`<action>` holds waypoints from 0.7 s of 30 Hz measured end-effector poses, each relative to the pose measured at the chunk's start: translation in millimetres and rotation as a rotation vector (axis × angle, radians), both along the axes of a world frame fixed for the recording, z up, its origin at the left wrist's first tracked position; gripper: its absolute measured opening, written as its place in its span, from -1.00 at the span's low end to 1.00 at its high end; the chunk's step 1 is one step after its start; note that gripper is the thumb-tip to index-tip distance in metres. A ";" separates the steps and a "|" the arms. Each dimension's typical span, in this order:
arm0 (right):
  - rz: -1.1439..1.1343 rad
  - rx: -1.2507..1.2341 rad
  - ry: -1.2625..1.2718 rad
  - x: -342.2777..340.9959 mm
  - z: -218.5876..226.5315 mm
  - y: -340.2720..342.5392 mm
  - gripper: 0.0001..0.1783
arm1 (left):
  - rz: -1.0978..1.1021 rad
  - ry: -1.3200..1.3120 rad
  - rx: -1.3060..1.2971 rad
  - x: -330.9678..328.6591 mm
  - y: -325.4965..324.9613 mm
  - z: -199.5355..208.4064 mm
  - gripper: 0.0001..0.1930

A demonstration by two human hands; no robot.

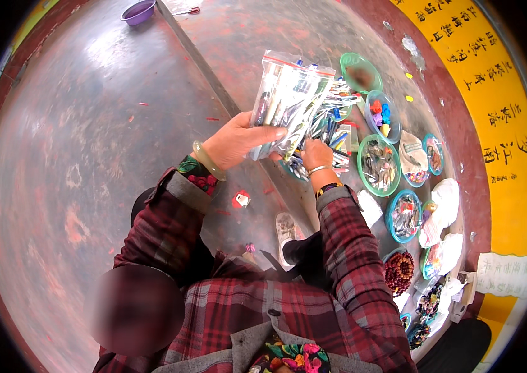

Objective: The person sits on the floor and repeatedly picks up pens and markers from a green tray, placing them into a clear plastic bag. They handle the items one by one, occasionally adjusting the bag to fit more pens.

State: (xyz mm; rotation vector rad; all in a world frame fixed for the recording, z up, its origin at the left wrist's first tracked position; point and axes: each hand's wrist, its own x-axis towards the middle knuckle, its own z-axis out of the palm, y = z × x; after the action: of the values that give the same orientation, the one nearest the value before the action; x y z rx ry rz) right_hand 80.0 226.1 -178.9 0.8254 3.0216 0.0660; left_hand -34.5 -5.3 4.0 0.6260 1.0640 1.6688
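My left hand point(237, 142) grips a clear zip bag point(293, 102) with a red strip along its top, its thumb across the front. Many pens show through the plastic, standing lengthwise in the bag. Just right of the bag, my right hand point(317, 155) reaches down with curled fingers at a heap of loose pens point(332, 127). Its fingertips are partly hidden, so what they hold cannot be made out. The pens below lie in and around a container that the bag and hand mostly cover.
To the right, several baskets run along the wall: a green basket point(380, 166) of small items, a blue basket point(404, 216), and a bowl point(383, 117) with coloured pieces. White cloth bags point(445, 204) lie beside them. A raised strip point(201, 62) crosses the floor. A purple basin point(138, 12) stands far left.
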 end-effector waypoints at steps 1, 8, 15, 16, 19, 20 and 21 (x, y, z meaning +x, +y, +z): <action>0.020 0.036 -0.037 -0.2 2.8 -2.6 -0.79 | -0.008 -0.004 0.005 -0.3 0.3 -0.5 -0.71; -0.105 0.032 0.188 2.8 21.7 1.3 -0.70 | -0.054 0.042 -0.014 0.8 0.2 -1.6 -0.69; -0.306 -0.311 0.737 16.3 51.4 56.4 -0.78 | -0.068 0.034 -0.028 3.7 1.6 0.0 -0.69; -0.380 -0.397 0.826 16.9 62.7 61.9 -0.81 | -0.070 0.047 -0.029 3.8 1.2 -0.4 -0.70; -0.447 -1.011 1.382 26.2 107.1 68.6 -0.91 | -0.077 0.061 -0.048 5.8 1.7 -1.1 -0.69; -0.394 -1.132 1.487 30.7 124.0 65.9 -0.91 | -0.078 0.063 -0.059 6.6 1.8 -1.4 -0.69; -0.335 -1.253 1.588 37.4 142.2 61.2 -0.91 | -0.093 0.064 -0.054 7.0 2.1 -2.8 -0.69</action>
State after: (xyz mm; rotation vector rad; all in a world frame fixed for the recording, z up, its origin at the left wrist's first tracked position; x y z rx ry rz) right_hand 117.4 287.2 -36.7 1.3633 2.2980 -3.2134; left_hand -27.5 -3.2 1.2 0.6878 1.1050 1.5438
